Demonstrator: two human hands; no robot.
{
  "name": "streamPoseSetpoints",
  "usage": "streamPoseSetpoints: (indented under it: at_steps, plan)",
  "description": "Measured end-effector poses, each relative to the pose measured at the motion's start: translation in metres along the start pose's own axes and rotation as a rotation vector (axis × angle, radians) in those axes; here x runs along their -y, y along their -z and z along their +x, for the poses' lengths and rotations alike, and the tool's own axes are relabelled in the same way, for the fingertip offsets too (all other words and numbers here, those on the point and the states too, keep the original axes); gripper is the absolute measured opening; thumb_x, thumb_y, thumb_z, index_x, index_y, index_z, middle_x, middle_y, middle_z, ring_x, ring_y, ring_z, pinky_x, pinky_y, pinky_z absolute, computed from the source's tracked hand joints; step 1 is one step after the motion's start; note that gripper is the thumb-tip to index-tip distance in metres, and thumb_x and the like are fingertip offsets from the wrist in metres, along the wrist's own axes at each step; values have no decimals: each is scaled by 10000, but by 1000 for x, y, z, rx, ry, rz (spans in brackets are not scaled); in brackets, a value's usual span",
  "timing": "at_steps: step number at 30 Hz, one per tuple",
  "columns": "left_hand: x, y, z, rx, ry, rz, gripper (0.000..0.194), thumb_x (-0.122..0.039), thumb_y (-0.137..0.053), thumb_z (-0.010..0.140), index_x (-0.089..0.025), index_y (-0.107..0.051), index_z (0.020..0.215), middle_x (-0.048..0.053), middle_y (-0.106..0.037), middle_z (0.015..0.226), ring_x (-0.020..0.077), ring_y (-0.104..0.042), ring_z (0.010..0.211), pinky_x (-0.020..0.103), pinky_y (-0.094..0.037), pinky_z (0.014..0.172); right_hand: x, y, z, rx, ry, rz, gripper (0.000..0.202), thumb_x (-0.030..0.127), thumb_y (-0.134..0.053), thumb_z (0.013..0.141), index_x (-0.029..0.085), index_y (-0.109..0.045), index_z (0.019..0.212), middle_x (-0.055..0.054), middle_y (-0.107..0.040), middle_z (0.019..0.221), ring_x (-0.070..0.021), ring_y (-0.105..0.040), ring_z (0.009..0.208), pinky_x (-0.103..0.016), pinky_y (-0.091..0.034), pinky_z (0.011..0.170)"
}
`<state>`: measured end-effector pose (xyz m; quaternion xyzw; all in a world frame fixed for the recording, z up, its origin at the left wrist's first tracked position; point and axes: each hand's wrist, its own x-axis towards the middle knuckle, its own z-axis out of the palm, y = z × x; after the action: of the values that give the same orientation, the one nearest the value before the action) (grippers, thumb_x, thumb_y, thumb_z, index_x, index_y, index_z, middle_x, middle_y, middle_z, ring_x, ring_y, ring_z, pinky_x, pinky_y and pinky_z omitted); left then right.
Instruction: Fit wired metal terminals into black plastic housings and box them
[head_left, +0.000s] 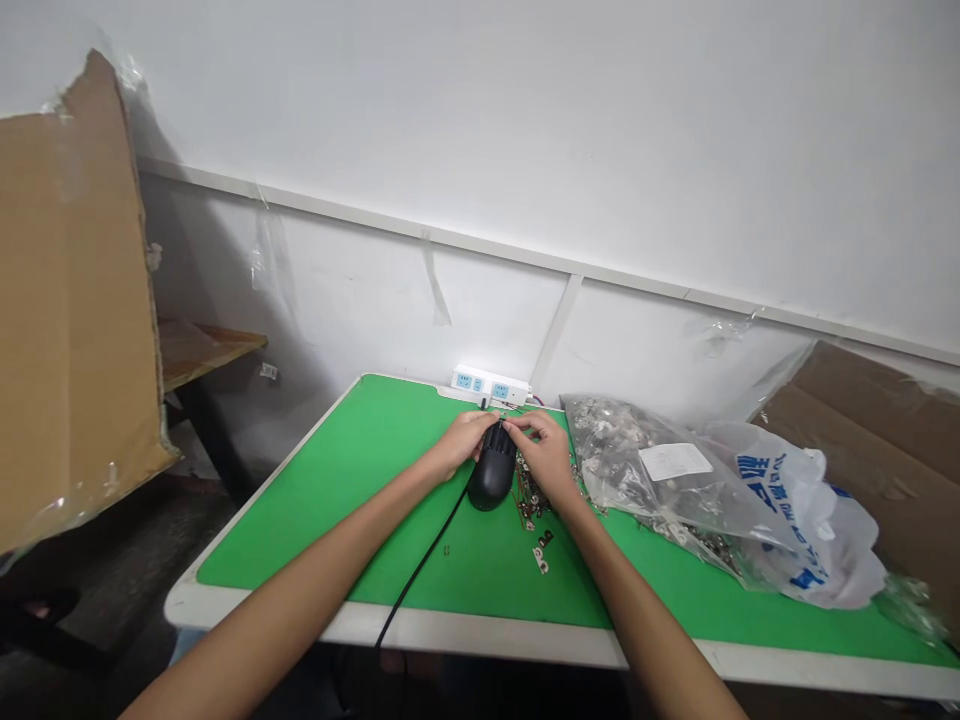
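On the green tabletop (315, 480) lies a black device (492, 478) with a rounded near end and a ribbed far part. My left hand (466, 440) is closed at the device's far left side, thumb and fingertips together by its tip. From the right, my right hand (541, 452) comes in with thumb and forefinger pinched at the same far end. What sits between the fingertips is too small to make out. Small metal parts (531, 498) are piled beside and under my right hand. A few loose small pieces (541, 560) lie nearer the front edge.
A white power strip (490, 386) stands at the back against the wall. A black cable (420, 568) runs over the front edge. To the right are a clear bag of metal parts (615, 450) and a white plastic bag (832, 540). Cardboard (75, 300) rises at the left.
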<state>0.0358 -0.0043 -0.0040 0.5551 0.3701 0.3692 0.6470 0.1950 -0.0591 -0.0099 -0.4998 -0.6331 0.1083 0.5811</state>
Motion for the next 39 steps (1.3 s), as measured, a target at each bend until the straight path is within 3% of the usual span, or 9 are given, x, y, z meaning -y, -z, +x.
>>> streamPoseSetpoints:
  at_steps: [6,12,17,22,31,34,39]
  plan:
    - [-3,0,-2,54,-73,86,437,-583,-730,787,-154,-669,839,-40,-518,581,107,-460,465,235,-312,435,-5,3,3,41,-10,17,210,451,-744,873,260,-832,859,-71,-748,916,-238,-680,866,-387,-572,785]
    - [-7,-4,-6,2,-142,133,345,-509,-679,743,-170,-651,804,-39,-493,588,128,-458,495,249,-317,437,-9,3,3,86,-131,82,377,495,-624,936,226,-776,1152,-102,-767,1158,-259,-694,1039,-377,-579,856]
    - [-10,-7,-10,-31,-267,204,307,-464,-547,755,-176,-649,725,2,-555,637,169,-507,622,277,-371,542,-1,5,-1,135,-98,25,342,354,-444,973,219,-734,1095,-80,-772,1138,-268,-697,1067,-400,-552,917]
    - [-6,-10,-9,-118,-316,315,301,-394,-495,786,-173,-676,691,58,-673,738,227,-590,792,308,-419,687,10,7,-4,133,-25,-147,324,263,-417,935,232,-729,1016,-66,-780,1001,-281,-703,955,-411,-527,899]
    - [-10,-8,-9,-71,-296,346,356,-448,-543,775,-226,-395,539,-18,-370,554,147,-359,606,285,-230,549,15,8,-4,177,-17,-190,309,233,-428,927,240,-717,1038,-58,-762,935,-271,-685,887,-393,-520,855]
    - [-11,-9,-11,-57,-292,371,383,-476,-558,766,-227,-379,538,-25,-334,559,138,-334,601,286,-209,543,20,6,-6,167,13,-203,269,263,-469,938,223,-699,1071,-64,-736,909,-271,-670,873,-395,-520,843]
    - [-13,-9,-12,-25,-288,349,413,-498,-556,760,-232,-337,533,-34,-280,554,124,-280,580,292,-186,535,24,-2,-10,99,53,-174,199,285,-476,956,244,-670,969,-68,-734,984,-261,-663,958,-388,-525,906]
